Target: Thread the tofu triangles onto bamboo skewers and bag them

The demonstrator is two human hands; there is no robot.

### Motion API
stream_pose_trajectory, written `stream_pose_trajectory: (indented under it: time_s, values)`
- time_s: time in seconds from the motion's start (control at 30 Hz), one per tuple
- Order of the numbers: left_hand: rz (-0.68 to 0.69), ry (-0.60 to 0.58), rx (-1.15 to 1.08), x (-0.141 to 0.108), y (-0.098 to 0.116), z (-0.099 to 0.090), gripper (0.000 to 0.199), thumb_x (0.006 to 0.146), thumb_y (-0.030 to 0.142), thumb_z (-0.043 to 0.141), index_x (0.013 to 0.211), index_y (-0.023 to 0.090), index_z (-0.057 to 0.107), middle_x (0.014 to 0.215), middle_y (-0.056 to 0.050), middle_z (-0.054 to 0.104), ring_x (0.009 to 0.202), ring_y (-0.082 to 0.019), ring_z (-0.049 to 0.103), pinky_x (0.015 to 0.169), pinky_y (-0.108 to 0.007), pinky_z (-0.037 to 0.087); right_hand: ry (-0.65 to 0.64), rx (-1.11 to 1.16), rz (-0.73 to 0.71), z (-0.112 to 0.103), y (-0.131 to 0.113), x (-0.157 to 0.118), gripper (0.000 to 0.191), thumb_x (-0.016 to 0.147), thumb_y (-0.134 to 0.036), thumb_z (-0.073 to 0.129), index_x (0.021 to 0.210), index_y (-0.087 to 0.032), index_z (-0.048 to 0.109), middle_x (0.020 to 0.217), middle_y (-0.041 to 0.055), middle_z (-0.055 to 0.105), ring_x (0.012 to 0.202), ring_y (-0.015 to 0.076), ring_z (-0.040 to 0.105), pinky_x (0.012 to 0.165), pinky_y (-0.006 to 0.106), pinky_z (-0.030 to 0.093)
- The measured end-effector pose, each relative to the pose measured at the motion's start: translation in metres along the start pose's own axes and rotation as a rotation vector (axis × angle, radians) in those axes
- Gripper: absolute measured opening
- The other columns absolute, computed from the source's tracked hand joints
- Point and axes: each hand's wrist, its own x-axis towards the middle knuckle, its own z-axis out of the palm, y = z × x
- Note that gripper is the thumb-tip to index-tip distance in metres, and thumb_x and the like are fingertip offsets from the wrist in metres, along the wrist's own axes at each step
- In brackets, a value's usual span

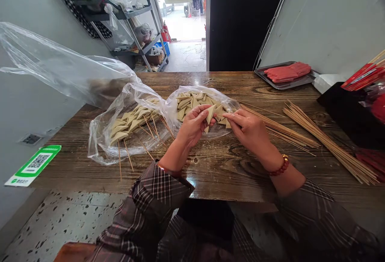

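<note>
My left hand (194,125) pinches a folded beige triangle that looks like tofu skin (211,113), above the middle of the table. My right hand (249,130) grips a thin bamboo skewer (220,115), whose tip end meets the triangle; how deep it goes I cannot tell. Just behind both hands, a clear plastic bag (231,101) holds loose triangles (192,99). To the left, a second clear bag (98,146) bears a heap of triangles (132,119), with several skewers (128,156) sticking out toward me.
Loose bamboo skewers (279,127) lie right of my right hand, beside a thicker bundle (327,142). A dark tray (282,85) with red packets (287,72) stands at the back right, near a black box (339,113). A green QR card (34,166) is at the left edge.
</note>
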Motion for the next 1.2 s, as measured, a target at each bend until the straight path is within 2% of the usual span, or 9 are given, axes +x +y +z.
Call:
stream_pose_trajectory:
  time_s: [0.6, 0.87, 1.03, 1.2]
  values:
    - [0.013, -0.007, -0.017, 0.002, -0.003, -0.001, 0.028, 0.079, 0.026, 0.075, 0.101, 0.013, 0.063, 0.077, -0.004, 0.070, 0.061, -0.008, 0.062, 0.061, -0.021, 0.048, -0.014, -0.075, -0.013, 0.001, 0.000, -0.002, 0.032, 0.100, -0.026, 0.045, 0.117, -0.024, 0.073, 0.094, 0.0066, 0.070, 0.081, 0.0172, 0.064, 0.068, 0.027, 0.045]
    - [0.123, 0.024, 0.210, 0.002, -0.009, -0.001, 0.037, 0.078, 0.034, 0.076, 0.105, 0.013, 0.064, 0.078, -0.002, 0.069, 0.061, -0.008, 0.062, 0.059, -0.020, 0.047, -0.021, -0.225, -0.015, 0.001, -0.002, -0.003, 0.031, 0.100, -0.026, 0.046, 0.115, -0.024, 0.073, 0.095, 0.0068, 0.071, 0.078, 0.0178, 0.063, 0.061, 0.028, 0.039]
    - [0.209, 0.043, 0.405, 0.004, -0.014, -0.003, 0.037, 0.079, 0.037, 0.073, 0.107, 0.015, 0.065, 0.072, 0.001, 0.067, 0.064, -0.011, 0.066, 0.057, -0.020, 0.044, 0.016, -0.138, -0.031, 0.007, -0.001, -0.002, 0.027, 0.100, -0.024, 0.048, 0.107, -0.019, 0.073, 0.093, 0.0082, 0.071, 0.082, 0.0198, 0.065, 0.069, 0.030, 0.046]
    - [0.231, 0.024, 0.437, 0.002, -0.015, 0.000, 0.033, 0.081, 0.035, 0.071, 0.107, 0.015, 0.064, 0.072, 0.001, 0.066, 0.064, -0.011, 0.065, 0.060, -0.021, 0.046, 0.046, -0.039, -0.043, 0.014, 0.001, -0.002, 0.023, 0.099, -0.023, 0.049, 0.100, -0.019, 0.071, 0.090, 0.0088, 0.070, 0.083, 0.0213, 0.066, 0.074, 0.032, 0.050]
